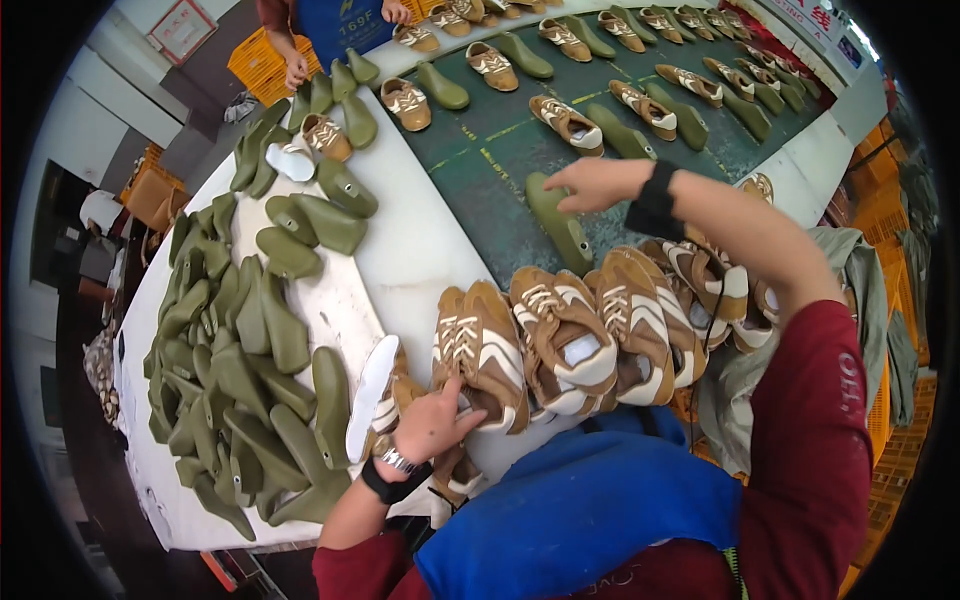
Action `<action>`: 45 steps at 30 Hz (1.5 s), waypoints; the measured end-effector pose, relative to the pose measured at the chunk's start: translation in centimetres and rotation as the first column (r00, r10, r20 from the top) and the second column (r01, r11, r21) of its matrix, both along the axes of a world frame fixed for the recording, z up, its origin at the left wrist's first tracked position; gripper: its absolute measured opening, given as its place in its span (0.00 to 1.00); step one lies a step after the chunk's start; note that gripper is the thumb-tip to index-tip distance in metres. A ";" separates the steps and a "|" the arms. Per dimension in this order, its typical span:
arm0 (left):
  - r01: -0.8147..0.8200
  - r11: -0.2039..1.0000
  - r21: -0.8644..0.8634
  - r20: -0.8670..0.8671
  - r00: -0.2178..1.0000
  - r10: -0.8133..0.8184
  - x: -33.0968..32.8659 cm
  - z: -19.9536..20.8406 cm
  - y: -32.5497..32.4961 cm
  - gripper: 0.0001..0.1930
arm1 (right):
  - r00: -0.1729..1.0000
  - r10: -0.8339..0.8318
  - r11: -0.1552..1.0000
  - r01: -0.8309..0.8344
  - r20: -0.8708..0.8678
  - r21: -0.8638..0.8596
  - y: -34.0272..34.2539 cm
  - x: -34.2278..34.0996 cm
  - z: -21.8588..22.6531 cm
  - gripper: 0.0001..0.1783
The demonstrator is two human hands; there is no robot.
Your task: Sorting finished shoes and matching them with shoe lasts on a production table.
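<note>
My left hand (432, 430) rests at a brown-and-white sneaker (462, 340) in the near row, index finger and thumb stretched apart against it. A white insole (371, 400) stands upright just left of that hand. My right hand (597, 186) reaches over the green conveyor belt, above the toe end of a green shoe last (560, 228). Its fingers are apart and overlap the last's edge; whether they touch it I cannot tell. More brown sneakers (565, 335) stand packed side by side along the edge in front of me.
A large heap of green lasts (235, 370) covers the white table (390, 235) at left. Sneakers and lasts stand in rows on the belt (470, 225). At the far side a person in a blue apron (345, 30) handles lasts. Orange crates (258, 65) stand behind and at right.
</note>
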State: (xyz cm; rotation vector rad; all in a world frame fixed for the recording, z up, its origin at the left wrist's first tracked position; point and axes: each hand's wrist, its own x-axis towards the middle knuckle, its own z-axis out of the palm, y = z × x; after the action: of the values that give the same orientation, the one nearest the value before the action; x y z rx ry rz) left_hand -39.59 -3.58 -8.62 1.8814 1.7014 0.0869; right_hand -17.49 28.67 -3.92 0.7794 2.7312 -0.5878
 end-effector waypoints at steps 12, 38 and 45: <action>0.027 0.965 0.259 0.015 0.999 -0.032 3.3 -3.0 -5.2 0.15 | 0.843 -0.172 0.978 0.210 -0.510 0.017 -17.9 18.6 21.3 0.19; -0.125 0.938 0.322 -0.187 0.963 0.192 -1.2 -14.0 32.0 0.29 | 0.178 -0.904 0.216 0.975 -0.388 -0.056 -32.5 38.2 -25.8 0.25; 0.041 0.990 0.138 0.205 0.976 -0.069 2.9 8.0 19.7 0.29 | -0.673 -0.726 -0.297 0.490 -0.140 -0.820 -28.6 37.5 -31.0 0.27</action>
State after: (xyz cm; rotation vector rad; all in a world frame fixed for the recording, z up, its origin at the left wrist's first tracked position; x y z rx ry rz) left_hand -36.64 16.09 -0.64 1.9382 1.5319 0.3721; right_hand 19.99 0.02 -34.96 3.5807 0.8449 -2.0149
